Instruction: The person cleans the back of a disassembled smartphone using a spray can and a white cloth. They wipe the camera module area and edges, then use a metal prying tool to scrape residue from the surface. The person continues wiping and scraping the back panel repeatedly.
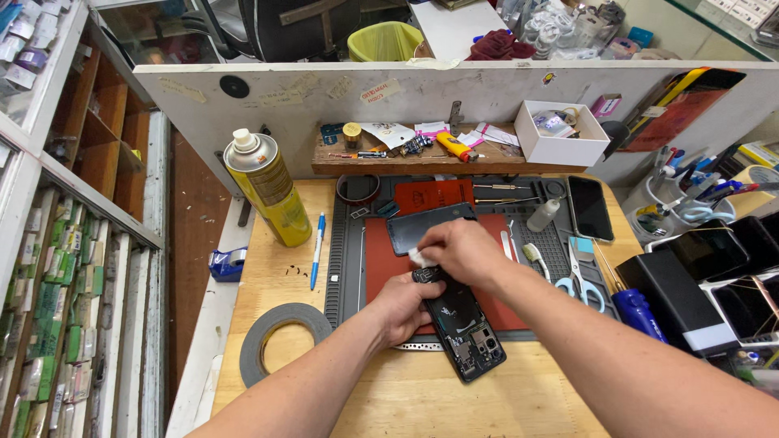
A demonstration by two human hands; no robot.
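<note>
Wooden bench (268, 284) carries a grey work mat (345, 268). Left hand (403, 307) grips an opened black phone (466, 328) at the mat's near edge. Right hand (462, 247) pinches a white wipe (419, 258) against its upper end. Beyond: yellow spray can (268, 191).

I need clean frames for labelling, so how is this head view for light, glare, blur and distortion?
Head view: even bright light, soft shadows under both hands; the opened phone and spray can are sharp; a light sheen on the dark phone at right; wide-lens bending curves the shelves at the left edge.
</note>
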